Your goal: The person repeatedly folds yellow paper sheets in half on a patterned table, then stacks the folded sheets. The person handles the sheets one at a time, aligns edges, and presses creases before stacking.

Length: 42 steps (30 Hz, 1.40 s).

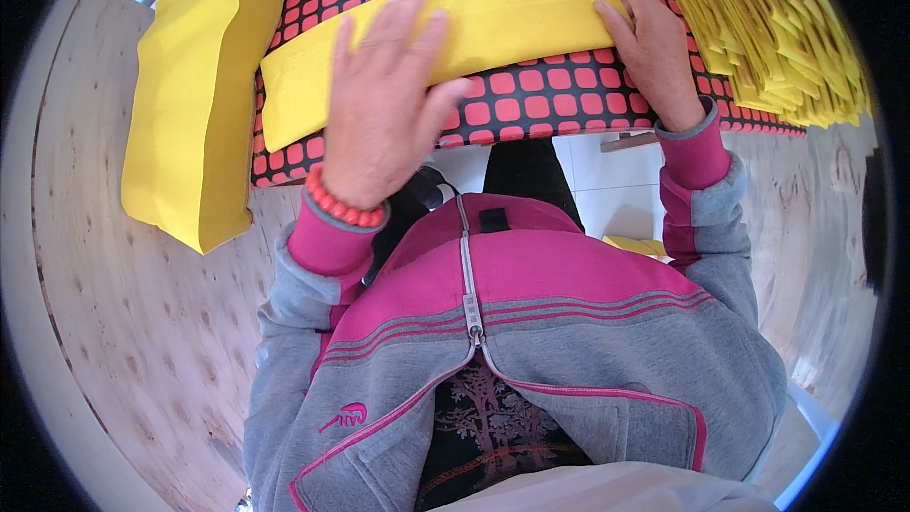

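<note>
A long, flat yellow folded strip (521, 14), paper or cloth, lies slantwise across a table cover (559, 95) of pinkish-red squares on black. My left hand (379, 100), slightly blurred, is flat over the strip's left half with its fingers spread and the thumb pointing right. At the strip's right end, my right hand (654, 47) has its thumb on the upper face and its fingers curled around the end edge. The undersides of those fingers are hidden.
Left of the strip, a large yellow folded piece (190, 76) hangs past the table's edge. Many flat yellow strips are heaped in a pile (773, 33) at the far right. Below the table's near edge, a yellow piece (637, 246) shows by my right forearm.
</note>
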Available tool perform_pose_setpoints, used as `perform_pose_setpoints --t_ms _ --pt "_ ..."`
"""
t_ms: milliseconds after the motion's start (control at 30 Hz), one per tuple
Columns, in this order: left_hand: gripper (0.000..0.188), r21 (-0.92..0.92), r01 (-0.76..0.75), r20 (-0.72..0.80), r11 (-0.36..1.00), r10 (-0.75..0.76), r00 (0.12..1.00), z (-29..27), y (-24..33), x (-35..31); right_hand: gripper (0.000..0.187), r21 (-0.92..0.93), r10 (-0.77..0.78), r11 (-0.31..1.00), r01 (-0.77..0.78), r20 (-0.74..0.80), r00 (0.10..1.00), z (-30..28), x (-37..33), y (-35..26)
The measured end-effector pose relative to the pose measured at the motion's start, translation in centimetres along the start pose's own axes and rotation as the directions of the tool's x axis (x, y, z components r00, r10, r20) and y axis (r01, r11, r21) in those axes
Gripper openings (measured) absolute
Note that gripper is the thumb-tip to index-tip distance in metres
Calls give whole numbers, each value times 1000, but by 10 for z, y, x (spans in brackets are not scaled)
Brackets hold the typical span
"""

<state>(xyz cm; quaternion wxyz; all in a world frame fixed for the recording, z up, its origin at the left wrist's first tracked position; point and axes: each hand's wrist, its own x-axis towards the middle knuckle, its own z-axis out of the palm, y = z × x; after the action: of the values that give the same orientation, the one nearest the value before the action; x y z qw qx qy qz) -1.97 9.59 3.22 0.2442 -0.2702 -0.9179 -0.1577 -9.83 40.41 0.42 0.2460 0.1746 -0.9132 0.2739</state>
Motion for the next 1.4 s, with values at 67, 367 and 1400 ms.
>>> perform_pose_setpoints --t_ms 67,367,1400 --pt "57 -3 -47 88 999 47 995 9 5 14 33 3 -5 1000 5 -7 1000 0 0 -1" --pt "65 -10 -29 179 1000 31 983 32 -3 27 33 25 5 1000 -5 -17 1000 0 0 1" --pt "49 101 44 184 994 -62 981 39 0 30 27 57 -155 988 147 187 970 0 -34 -86"
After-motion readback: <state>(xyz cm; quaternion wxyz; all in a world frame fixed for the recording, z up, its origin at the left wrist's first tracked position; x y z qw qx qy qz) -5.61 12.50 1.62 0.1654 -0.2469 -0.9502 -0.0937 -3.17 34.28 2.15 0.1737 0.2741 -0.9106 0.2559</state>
